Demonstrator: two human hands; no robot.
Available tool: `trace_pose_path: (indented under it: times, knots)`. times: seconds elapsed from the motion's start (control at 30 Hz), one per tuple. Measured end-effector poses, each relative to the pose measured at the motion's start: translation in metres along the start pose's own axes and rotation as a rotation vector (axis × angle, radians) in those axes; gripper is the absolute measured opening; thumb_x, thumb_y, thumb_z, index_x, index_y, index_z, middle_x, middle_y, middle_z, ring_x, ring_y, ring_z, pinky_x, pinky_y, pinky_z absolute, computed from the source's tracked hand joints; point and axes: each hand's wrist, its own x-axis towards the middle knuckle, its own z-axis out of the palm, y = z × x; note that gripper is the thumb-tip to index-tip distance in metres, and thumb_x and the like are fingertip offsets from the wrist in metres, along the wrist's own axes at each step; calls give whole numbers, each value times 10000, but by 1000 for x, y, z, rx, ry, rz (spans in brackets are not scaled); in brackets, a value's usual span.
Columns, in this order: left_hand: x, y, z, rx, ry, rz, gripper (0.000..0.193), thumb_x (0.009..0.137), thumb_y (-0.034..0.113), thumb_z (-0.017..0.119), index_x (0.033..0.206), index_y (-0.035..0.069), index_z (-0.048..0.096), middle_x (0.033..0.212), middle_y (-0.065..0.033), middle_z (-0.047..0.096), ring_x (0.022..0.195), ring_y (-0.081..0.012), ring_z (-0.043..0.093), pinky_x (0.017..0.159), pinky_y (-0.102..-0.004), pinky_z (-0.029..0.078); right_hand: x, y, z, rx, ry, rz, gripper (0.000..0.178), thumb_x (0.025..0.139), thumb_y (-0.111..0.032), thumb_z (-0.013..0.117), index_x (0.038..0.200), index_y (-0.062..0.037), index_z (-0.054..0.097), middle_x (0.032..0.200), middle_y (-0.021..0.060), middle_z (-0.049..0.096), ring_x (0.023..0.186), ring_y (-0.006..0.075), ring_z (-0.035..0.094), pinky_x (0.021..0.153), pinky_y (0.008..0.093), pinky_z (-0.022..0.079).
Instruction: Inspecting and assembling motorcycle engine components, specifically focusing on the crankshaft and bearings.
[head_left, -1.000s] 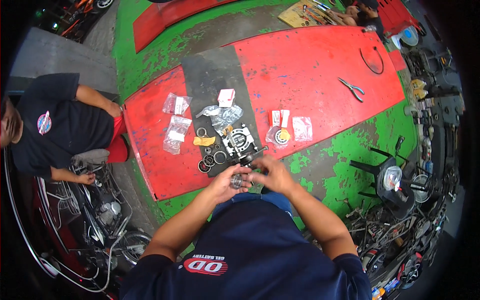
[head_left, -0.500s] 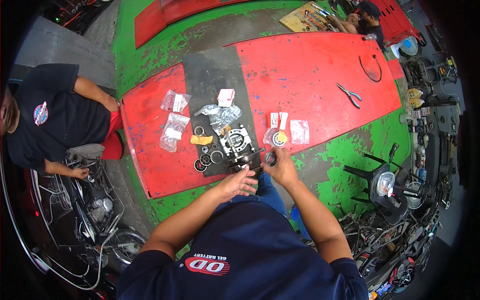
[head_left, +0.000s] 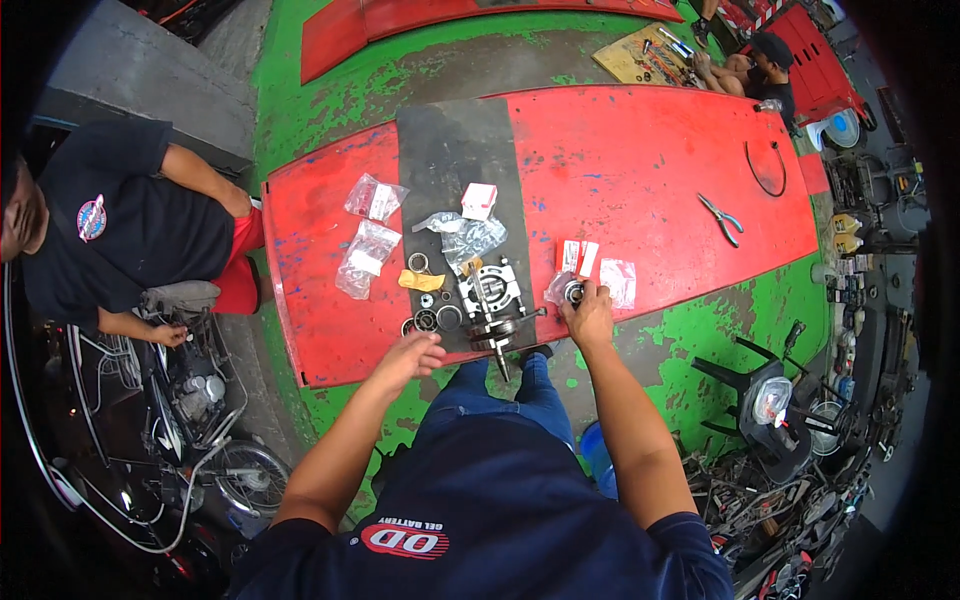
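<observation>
My right hand [head_left: 591, 318] is at the table's near edge, its fingers closed round a ring-shaped bearing [head_left: 574, 291] over a clear plastic bag [head_left: 556, 289]. Fingers partly hide the bearing. My left hand [head_left: 408, 361] hovers empty, fingers stretched, just below several loose bearings and rings [head_left: 426, 319]. Between the hands a crankshaft [head_left: 494, 334] overhangs the table edge, its shaft passing through a silver bearing separator [head_left: 510, 285]. An orange-brown paper piece [head_left: 420, 280] lies beside another bearing [head_left: 418, 262].
Plastic bags [head_left: 368, 260], a small white-red box [head_left: 479, 201] and pliers [head_left: 720, 220] lie on the red table [head_left: 640, 150]. A person [head_left: 120, 215] sits at the left by a motorcycle [head_left: 200, 400]. Another person [head_left: 770, 75] crouches far right. A dark stool [head_left: 760, 400] stands right.
My right hand has moved right with the ring-shaped bearing, from beside the crankshaft to the plastic bag. My left hand has drawn back left, away from the crankshaft. The view has shifted slightly.
</observation>
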Motion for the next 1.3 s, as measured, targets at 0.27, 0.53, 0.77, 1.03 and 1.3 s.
trace_pose_path:
  times: [0.27, 0.53, 0.77, 1.03, 1.3]
  knots:
    - [63, 15, -58, 579, 504, 463, 305, 954, 211, 678, 1180, 6, 690, 1016, -199, 742, 954, -315, 727, 826, -428, 561, -33, 7, -17, 89, 107, -85, 542, 887, -281, 754, 1330, -21, 580, 1230, 281, 570, 1145, 475, 594, 965, 523, 514]
    - [93, 69, -70, 739, 705, 531, 202, 878, 160, 732, 1049, 54, 745, 1073, -186, 727, 1002, -352, 705, 859, -458, 554, -133, 71, 1, 115, 67, -42, 416, 884, -205, 737, 1249, -33, 634, 1107, 213, 609, 908, 370, 648, 816, 467, 547]
    - [128, 108, -50, 867, 829, 664, 388, 868, 188, 751, 1239, 100, 678, 1158, -161, 703, 1078, -374, 676, 923, -476, 546, -214, 135, 14, 63, -55, 251, 356, 856, -201, 754, 1145, -4, 689, 1090, 238, 665, 1093, 434, 625, 944, 506, 516]
    - [155, 129, -59, 756, 765, 495, 199, 876, 273, 751, 960, 93, 765, 1022, -178, 741, 988, -384, 709, 841, -492, 554, -232, 174, 19, 234, 79, 619, 325, 855, -187, 775, 1087, 33, 714, 868, 170, 731, 822, 298, 715, 799, 407, 562]
    - [156, 110, -89, 627, 703, 451, 262, 876, 295, 748, 907, 35, 749, 874, -180, 748, 827, -335, 728, 754, -456, 545, -214, 161, 25, 269, 61, 509, 350, 872, -206, 744, 1112, 47, 716, 929, 172, 741, 867, 265, 715, 837, 376, 560]
